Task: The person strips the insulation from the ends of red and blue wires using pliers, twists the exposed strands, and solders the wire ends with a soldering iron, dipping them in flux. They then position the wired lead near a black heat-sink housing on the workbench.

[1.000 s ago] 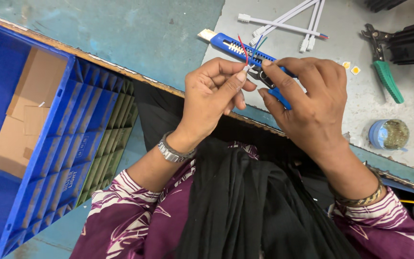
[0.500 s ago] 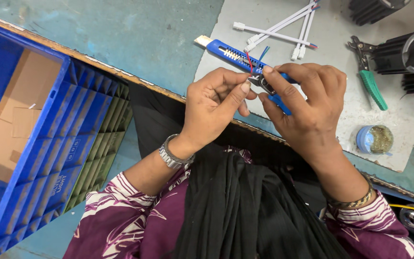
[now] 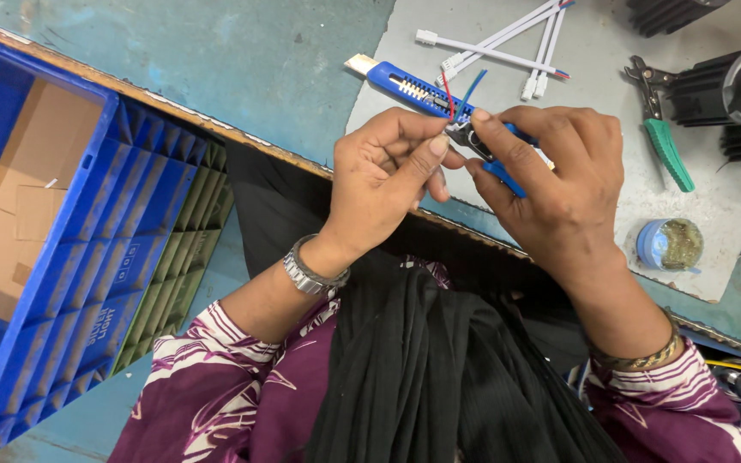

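Note:
My right hand (image 3: 559,184) grips a small tool with blue handles (image 3: 503,176); its dark metal jaws sit between my fingertips. My left hand (image 3: 383,184) pinches thin red and blue wires (image 3: 460,90) at those jaws, and the wire ends stick up past my fingers. A blue utility knife (image 3: 405,84) lies on the grey mat (image 3: 611,111) just behind both hands, partly hidden by them. Most of the tool is covered by my right fingers.
White wire leads with connectors (image 3: 508,39) lie at the back of the mat. Green-handled pliers (image 3: 666,141), black finned metal parts (image 3: 735,86) and a small blue tin (image 3: 671,244) stand to the right. A blue crate (image 3: 87,283) holding cardboard sits at my left.
The hands stay joined on the tool and wires with only slight finger shifts. The view has drifted, so the crate and bench sit a little differently in the picture.

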`<act>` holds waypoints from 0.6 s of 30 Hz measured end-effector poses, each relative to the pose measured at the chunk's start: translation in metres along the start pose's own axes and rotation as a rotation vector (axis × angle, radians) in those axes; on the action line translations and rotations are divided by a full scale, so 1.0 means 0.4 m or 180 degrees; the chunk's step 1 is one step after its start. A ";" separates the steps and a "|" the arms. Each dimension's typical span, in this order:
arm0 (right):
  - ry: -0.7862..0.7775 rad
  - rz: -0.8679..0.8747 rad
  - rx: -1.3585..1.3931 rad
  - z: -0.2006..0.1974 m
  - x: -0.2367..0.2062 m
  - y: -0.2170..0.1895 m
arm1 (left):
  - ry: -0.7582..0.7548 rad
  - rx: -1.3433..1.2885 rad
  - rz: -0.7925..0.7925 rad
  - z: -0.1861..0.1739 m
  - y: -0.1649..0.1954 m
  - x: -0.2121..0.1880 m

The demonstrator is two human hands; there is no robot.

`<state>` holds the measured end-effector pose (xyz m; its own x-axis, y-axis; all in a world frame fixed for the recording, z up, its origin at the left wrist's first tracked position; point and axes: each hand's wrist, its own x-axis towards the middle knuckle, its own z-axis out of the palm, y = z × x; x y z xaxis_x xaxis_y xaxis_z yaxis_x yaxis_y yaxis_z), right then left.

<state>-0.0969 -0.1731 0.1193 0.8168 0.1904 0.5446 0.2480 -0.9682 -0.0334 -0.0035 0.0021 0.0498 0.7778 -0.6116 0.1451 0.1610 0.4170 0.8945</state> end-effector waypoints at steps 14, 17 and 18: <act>-0.0756 0.0004 0.1168 0.107 0.162 0.001 | 0.0636 -0.0032 0.0266 -0.138 0.040 0.011; -0.1760 0.1755 0.3633 0.146 0.217 0.017 | 0.0793 -0.0121 0.0201 -0.178 0.047 0.016; -0.2135 0.2547 0.4641 0.156 0.232 0.021 | 0.0796 -0.0213 0.0230 -0.188 0.047 0.015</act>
<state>0.0133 -0.1534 0.1173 0.9154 0.1808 -0.3598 -0.3641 -0.0095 -0.9313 0.0499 0.0566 0.0357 0.9134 -0.3968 0.0912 0.1330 0.5023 0.8544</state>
